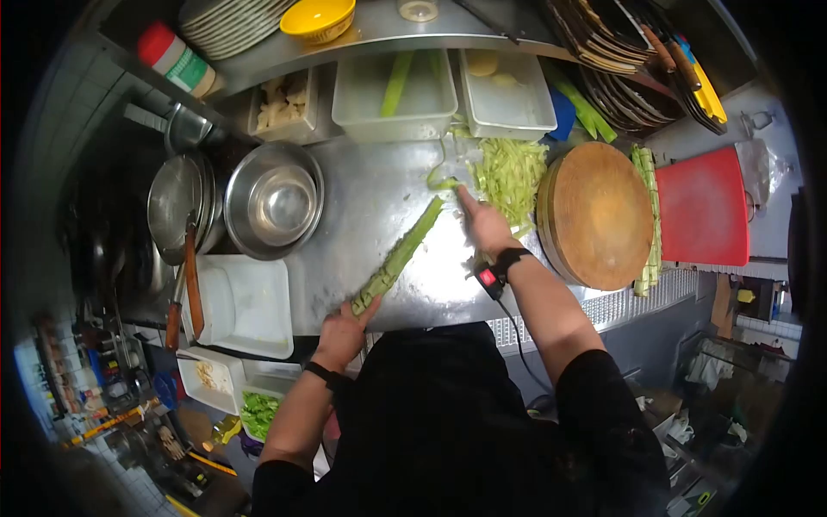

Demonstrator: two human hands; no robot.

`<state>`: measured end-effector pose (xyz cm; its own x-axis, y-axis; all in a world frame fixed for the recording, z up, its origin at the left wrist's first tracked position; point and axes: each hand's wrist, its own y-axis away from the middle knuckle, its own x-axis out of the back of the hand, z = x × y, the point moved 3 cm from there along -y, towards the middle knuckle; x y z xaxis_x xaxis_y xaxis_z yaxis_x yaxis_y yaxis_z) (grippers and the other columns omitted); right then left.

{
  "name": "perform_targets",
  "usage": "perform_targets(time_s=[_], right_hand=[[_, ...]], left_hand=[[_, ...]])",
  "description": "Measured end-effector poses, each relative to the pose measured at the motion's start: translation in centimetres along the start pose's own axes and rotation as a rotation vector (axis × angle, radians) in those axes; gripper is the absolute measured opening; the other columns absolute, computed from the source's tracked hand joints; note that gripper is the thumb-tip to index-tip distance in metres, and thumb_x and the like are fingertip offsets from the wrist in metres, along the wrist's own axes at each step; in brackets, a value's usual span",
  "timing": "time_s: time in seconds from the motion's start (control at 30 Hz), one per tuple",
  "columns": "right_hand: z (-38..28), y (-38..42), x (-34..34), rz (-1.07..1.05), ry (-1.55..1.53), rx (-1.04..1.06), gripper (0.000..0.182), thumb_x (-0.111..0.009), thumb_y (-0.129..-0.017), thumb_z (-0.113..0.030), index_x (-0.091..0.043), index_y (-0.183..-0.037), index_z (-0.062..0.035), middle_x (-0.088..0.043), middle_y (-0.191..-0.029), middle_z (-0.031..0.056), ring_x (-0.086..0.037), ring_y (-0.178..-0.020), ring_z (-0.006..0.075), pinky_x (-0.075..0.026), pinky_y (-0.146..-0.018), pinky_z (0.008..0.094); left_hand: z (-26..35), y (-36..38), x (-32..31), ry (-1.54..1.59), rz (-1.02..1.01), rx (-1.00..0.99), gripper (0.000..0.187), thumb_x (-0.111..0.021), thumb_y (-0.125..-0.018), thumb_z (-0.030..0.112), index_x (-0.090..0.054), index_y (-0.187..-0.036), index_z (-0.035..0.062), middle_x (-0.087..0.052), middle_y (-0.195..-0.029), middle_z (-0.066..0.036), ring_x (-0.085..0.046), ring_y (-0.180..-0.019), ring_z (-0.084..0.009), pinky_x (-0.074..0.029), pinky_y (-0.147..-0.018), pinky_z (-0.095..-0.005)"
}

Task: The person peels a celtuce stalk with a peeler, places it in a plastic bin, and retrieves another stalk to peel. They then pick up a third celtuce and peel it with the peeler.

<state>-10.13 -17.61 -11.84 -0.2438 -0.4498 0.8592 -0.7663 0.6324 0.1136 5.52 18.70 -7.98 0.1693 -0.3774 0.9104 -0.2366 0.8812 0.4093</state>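
The head camera showed a steel worktop (pixel 362 185), with a round wooden chopping board (pixel 601 215) as its landmark. Well to the left of the board lay a long green stalk (pixel 399 261), slanting, its far end nearer the board than its near end. The left hand (pixel 341 336) was closed around that near end, on the side facing the person. The right hand (pixel 491 231), between the stalk and the board, reached forward with a finger at a thin green strip (pixel 444 183); whether it gripped anything could not be told. A heap of pale green peelings (pixel 510 177) lay just left of the board, partly beyond the right hand. Just right of the board stood a row of green stems (pixel 646 185), and past them a red board (pixel 705 208). Beyond the round board and to its left sat a white tub (pixel 508 110). Far to its left were nested metal bowls (pixel 280 202) and, nearer the person, a white tray (pixel 263 310).
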Motion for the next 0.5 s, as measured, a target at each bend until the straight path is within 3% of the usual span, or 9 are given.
perform_targets(time_s=[0.13,0.17,0.23,0.3,0.47,0.5], right_hand=[[-3.7,3.2,-2.2,0.060,0.035,0.138,0.062,-0.058,-0.102,-0.019,-0.038,-0.161,-0.0201,-0.069,-0.083,0.0198,-0.069,-0.070,0.0365,-0.057,-0.067,0.0499],[-4.9,4.5,-3.4,-0.088,-0.013,0.091,0.068,-0.057,-0.099,-0.010,-0.036,-0.162,-0.0238,-0.070,-0.089,0.0187,-0.069,-0.074,0.0379,-0.058,-0.071,0.0505],[-7.1,7.3,-4.5,-0.121,-0.115,0.218,0.071,-0.057,-0.097,-0.008,-0.036,-0.163,-0.0232,-0.067,-0.091,0.0172,-0.070,-0.077,0.0369,-0.059,-0.073,0.0487],[-8.6,8.5,-5.4,-0.207,-0.148,0.307,0.066,-0.056,-0.100,-0.010,-0.037,-0.162,-0.0200,-0.069,-0.099,0.0186,-0.070,-0.085,0.0380,-0.058,-0.077,0.0465],[-7.2,6.7,-5.3,-0.299,-0.109,0.474,0.065,-0.056,-0.097,-0.006,-0.041,-0.159,-0.0179,-0.069,-0.100,0.0204,-0.071,-0.087,0.0392,-0.058,-0.078,0.0464],[-2.9,4.6,-7.6,-0.453,-0.089,-0.050,0.065,-0.051,-0.097,-0.003,-0.039,-0.160,-0.0156,-0.069,-0.093,0.0215,-0.070,-0.083,0.0378,-0.058,-0.076,0.0473]], left_hand=[[0.5,0.3,-0.3,-0.042,-0.013,-0.012,0.084,-0.059,-0.091,0.009,-0.032,-0.163,0.0428,-0.058,-0.115,-0.020,-0.068,-0.083,-0.0345,-0.059,-0.075,-0.0445],[0.5,0.3,-0.6,-0.088,0.048,-0.022,0.083,-0.061,-0.090,0.010,-0.034,-0.162,0.0414,-0.058,-0.112,-0.019,-0.068,-0.084,-0.0336,-0.058,-0.075,-0.0446],[0.4,0.5,-0.3,-0.135,0.103,-0.031,0.083,-0.063,-0.090,0.012,-0.035,-0.162,0.0401,-0.057,-0.109,-0.017,-0.067,-0.085,-0.0326,-0.057,-0.074,-0.0447],[0.7,0.4,0.3,-0.157,0.029,-0.040,0.082,-0.061,-0.091,0.011,-0.033,-0.163,0.0410,-0.056,-0.107,-0.017,-0.066,-0.085,-0.0323,-0.057,-0.075,-0.0443],[1.0,0.5,1.1,-0.169,0.037,-0.038,0.085,-0.061,-0.090,0.009,-0.033,-0.163,0.0423,-0.055,-0.109,-0.017,-0.064,-0.085,-0.0313,-0.058,-0.070,-0.0404],[1.1,0.6,1.0,-0.157,0.040,-0.025,0.086,-0.061,-0.089,0.008,-0.033,-0.163,0.0422,-0.055,-0.110,-0.017,-0.064,-0.086,-0.0309,-0.059,-0.068,-0.0393]])
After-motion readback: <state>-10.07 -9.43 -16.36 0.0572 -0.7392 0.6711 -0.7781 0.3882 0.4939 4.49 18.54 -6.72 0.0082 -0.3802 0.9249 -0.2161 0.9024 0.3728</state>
